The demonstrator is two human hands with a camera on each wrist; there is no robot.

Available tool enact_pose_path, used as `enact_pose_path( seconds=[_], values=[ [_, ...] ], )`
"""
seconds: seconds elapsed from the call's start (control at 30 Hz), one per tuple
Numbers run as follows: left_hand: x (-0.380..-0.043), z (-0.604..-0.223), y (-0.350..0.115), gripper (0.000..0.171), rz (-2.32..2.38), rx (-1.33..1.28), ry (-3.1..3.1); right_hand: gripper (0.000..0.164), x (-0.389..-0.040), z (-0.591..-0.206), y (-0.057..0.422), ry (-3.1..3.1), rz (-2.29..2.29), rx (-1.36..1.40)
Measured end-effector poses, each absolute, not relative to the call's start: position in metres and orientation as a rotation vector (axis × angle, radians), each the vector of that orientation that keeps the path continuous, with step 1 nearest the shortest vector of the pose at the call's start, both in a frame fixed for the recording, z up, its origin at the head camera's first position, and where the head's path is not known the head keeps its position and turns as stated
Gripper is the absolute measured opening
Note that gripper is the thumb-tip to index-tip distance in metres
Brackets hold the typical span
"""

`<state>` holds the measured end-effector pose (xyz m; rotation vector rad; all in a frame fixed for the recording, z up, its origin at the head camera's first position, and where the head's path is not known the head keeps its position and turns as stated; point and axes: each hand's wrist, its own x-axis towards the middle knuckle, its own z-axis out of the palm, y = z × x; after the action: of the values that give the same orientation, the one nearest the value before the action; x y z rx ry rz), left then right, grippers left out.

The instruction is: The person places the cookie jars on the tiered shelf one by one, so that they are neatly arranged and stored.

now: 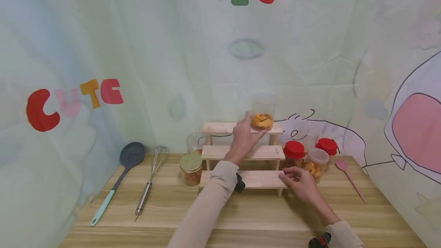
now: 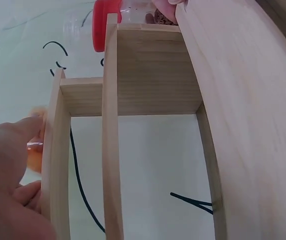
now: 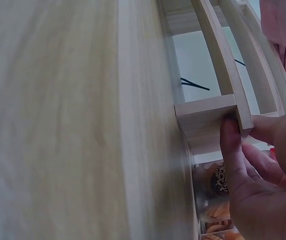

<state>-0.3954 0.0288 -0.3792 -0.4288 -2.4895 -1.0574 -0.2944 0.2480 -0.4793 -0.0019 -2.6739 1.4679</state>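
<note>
A clear plastic jar (image 1: 263, 112) with orange-yellow snack pieces stands at the right part of the top step of a three-step wooden rack (image 1: 242, 152). My left hand (image 1: 244, 137) reaches over the rack and holds this jar low down, thumb across its front and fingers at its left side. My right hand (image 1: 301, 183) pinches the right end of the rack's lowest board, with the thumb on one face and fingers on the other in the right wrist view. Part of the jar's orange contents (image 2: 35, 155) shows behind the left hand in the left wrist view.
Right of the rack stand red-lidded jars (image 1: 294, 149) and a white-lidded jar (image 1: 317, 160), near a pink spoon (image 1: 350, 181). On the left are a gold-lidded jar (image 1: 191, 168), a whisk (image 1: 148, 188) and a slotted skimmer (image 1: 120, 179). A printed curtain (image 1: 172, 68) hangs behind.
</note>
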Motion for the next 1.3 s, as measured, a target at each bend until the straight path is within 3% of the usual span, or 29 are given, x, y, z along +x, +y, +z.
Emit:
enact_pose_path(
  seconds=[0.3, 0.73, 1.03, 1.3],
  values=[
    [-0.369, -0.394, -0.022, 0.077, -1.171, -0.556, -2.314, 0.043, -0.292, -0.479, 0.247, -2.680, 1.461, 0.005],
    [-0.322, -0.423, -0.124, 0.068, -1.018, -0.431, -2.291, 0.046, -0.293, -0.479, 0.245, -2.686, 1.452, -0.003],
    [-0.315, -0.445, -0.175, 0.085, -1.083, -0.264, -2.413, 0.045, -0.291, -0.481, 0.247, -2.668, 1.465, -0.007],
    [-0.314, -0.462, -0.191, 0.100, -1.153, -0.203, -2.489, 0.050, -0.292, -0.481, 0.247, -2.678, 1.444, 0.020]
  ],
)
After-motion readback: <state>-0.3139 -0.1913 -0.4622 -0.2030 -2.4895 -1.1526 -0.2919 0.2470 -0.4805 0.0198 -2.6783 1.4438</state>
